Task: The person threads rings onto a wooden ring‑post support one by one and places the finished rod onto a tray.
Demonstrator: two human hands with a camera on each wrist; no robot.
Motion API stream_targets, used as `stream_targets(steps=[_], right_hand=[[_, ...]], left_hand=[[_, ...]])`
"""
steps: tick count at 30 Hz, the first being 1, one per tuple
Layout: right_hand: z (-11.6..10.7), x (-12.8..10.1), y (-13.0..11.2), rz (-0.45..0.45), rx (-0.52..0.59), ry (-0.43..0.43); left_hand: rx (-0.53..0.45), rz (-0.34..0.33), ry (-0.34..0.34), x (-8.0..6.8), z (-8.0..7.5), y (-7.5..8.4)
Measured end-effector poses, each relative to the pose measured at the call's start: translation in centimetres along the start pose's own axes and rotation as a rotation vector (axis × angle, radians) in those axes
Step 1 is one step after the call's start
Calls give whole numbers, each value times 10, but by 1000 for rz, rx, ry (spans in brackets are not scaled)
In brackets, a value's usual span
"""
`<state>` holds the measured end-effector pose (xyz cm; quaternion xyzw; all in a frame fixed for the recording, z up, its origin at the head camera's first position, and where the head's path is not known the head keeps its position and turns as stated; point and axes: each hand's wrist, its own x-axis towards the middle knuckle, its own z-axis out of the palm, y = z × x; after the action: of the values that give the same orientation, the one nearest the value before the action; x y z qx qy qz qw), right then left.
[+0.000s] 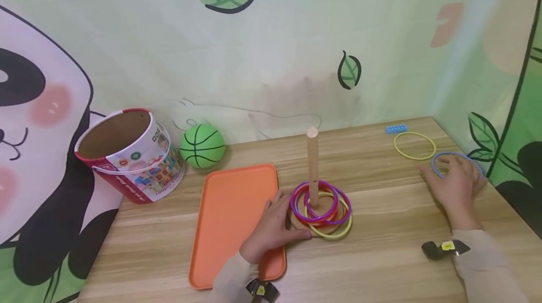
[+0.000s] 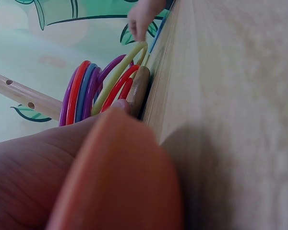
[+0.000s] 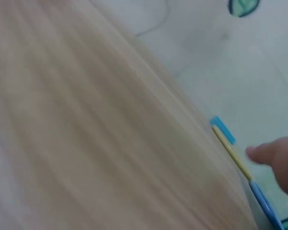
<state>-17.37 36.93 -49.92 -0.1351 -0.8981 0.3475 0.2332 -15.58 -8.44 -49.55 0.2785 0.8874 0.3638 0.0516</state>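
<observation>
A wooden ring-toss stand rises upright near the table's middle. Purple, red, blue and yellow rings lie stacked unevenly around its post, purple ones on top. My left hand holds the stand's round base from the left, thumb at the front. In the left wrist view, the thumb tip lies against the base. Over at the right, my right hand hovers above a loose blue ring, fingers pointing down. Its thumb looks straight and apart from the rings. A loose yellow ring lies beside the blue one.
An orange tray lies left of the stand, partly under the left forearm. Behind it are a green ball and a cardboard bucket with a handle. A blue toy brick sits near the back edge, by the wall cloth.
</observation>
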Motion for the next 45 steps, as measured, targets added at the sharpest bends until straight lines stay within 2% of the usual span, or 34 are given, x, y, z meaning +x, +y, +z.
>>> stream_targets(steps=[6, 13, 16, 24, 32, 38, 45], right_hand=[[-15, 0, 18, 169, -76, -96], [-25, -3, 24, 259, -90, -160], [-31, -3, 26, 246, -145, -173], [-44, -7, 34, 221, -159, -157], [-39, -8, 39, 81, -167, -122], [-37, -6, 39, 97, -126, -80], [-37, -5, 37, 129, -71, -51]], left_hand=[[2, -6, 5, 0, 1, -2], [-1, 29, 37, 1, 1, -1], [2, 40, 52, 1, 1, -1], [-31, -45, 35, -1, 1, 1], [-53, -65, 35, -1, 1, 0], [-65, -59, 41, 0, 1, -1], [-30, 13, 27, 1, 1, -3]])
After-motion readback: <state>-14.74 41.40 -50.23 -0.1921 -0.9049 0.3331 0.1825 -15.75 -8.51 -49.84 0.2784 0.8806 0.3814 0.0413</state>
